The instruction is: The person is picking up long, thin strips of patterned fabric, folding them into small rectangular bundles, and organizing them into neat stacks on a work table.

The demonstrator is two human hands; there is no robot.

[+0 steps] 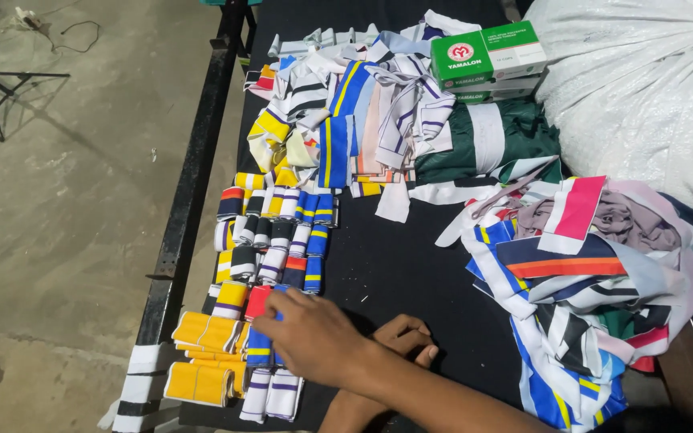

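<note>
Your right hand [310,333] reaches across and lies flat, fingers spread, on a folded blue and yellow band [260,346] at 7 o'clock on the black worktop [395,265]. It presses the band down, likely so it stays folded in its row. Your left hand [407,337] rests curled beside it, holding nothing. The folded bands [270,232] sit in neat rows, striped yellow, blue, red and white. Loose strips [346,112] lie heaped at 12 o'clock, and a second pile [579,281] at 3 o'clock.
</note>
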